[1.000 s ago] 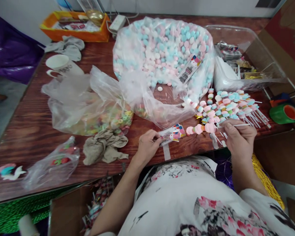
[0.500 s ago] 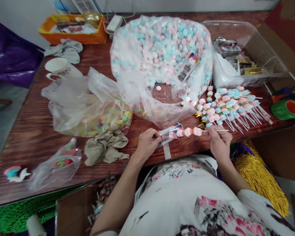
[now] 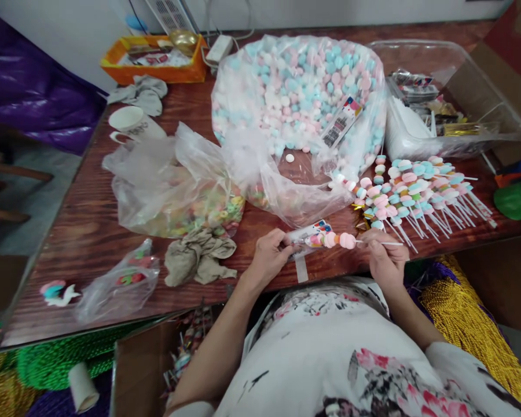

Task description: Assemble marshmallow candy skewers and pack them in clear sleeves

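Note:
My left hand (image 3: 269,255) pinches the open end of a small clear printed wrapper bag (image 3: 309,233) at the table's near edge. My right hand (image 3: 384,255) grips the white stick of a candy skewer (image 3: 341,239) with pink marshmallow pieces. The skewer's tip lies inside the bag's mouth. Just right of it lies a pile of finished pink and blue skewers (image 3: 417,188) with their sticks fanned out.
A big clear bag of pink, blue and white marshmallows (image 3: 299,92) fills the table's middle. A bag of coloured ring candies (image 3: 186,197), a crumpled cloth (image 3: 200,258), a mug (image 3: 130,123), an orange tray (image 3: 156,61), a clear box (image 3: 438,110) and green tape (image 3: 518,200) surround it.
My right hand has carried the skewer left from the pile and slid its tip into the wrapper bag that my left hand holds. The camera has shifted a little.

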Action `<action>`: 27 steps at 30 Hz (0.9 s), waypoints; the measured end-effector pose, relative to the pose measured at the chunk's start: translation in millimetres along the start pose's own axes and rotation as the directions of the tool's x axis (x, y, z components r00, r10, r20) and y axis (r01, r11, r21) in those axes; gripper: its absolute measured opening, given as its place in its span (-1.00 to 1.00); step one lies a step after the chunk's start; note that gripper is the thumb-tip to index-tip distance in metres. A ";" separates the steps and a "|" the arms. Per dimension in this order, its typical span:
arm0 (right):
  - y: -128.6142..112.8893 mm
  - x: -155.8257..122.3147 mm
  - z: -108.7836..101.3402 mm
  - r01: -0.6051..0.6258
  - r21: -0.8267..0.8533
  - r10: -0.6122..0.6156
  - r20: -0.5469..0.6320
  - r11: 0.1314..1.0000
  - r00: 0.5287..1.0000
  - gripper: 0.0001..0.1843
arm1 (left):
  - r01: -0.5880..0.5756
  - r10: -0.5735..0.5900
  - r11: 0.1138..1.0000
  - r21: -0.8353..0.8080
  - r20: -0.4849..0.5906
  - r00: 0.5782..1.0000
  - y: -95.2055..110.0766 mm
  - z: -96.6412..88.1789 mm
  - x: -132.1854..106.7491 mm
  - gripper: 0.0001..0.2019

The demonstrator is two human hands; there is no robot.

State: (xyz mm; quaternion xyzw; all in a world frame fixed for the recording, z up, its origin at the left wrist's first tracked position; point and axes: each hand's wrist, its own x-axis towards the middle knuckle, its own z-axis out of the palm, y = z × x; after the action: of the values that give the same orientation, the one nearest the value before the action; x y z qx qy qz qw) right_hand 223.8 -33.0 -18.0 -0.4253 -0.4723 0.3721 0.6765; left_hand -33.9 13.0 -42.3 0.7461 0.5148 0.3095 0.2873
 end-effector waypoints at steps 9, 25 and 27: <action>15.8 2.5 4.9 -0.250 0.027 0.251 -0.034 0.968 0.967 -0.88 | -0.094 0.094 0.996 0.003 0.040 0.995 -4.6 1.4 -5.4 -0.79; 21.0 6.8 0.7 -0.176 -0.036 0.175 -0.027 0.984 0.984 -0.93 | -0.231 0.230 0.973 0.002 0.080 0.970 6.1 -12.6 -10.2 -0.87; 21.7 7.2 0.4 -0.154 -0.022 0.153 -0.029 0.988 0.988 -0.93 | -0.238 0.236 0.971 0.017 0.086 0.968 9.9 -13.9 -10.4 -0.87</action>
State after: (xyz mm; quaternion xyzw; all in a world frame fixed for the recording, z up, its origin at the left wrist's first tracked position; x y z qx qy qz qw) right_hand 223.2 -18.5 -35.7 -0.4733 -0.4335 0.4116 0.6470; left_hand -41.5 1.7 -27.6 0.8184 0.4137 0.3031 0.2594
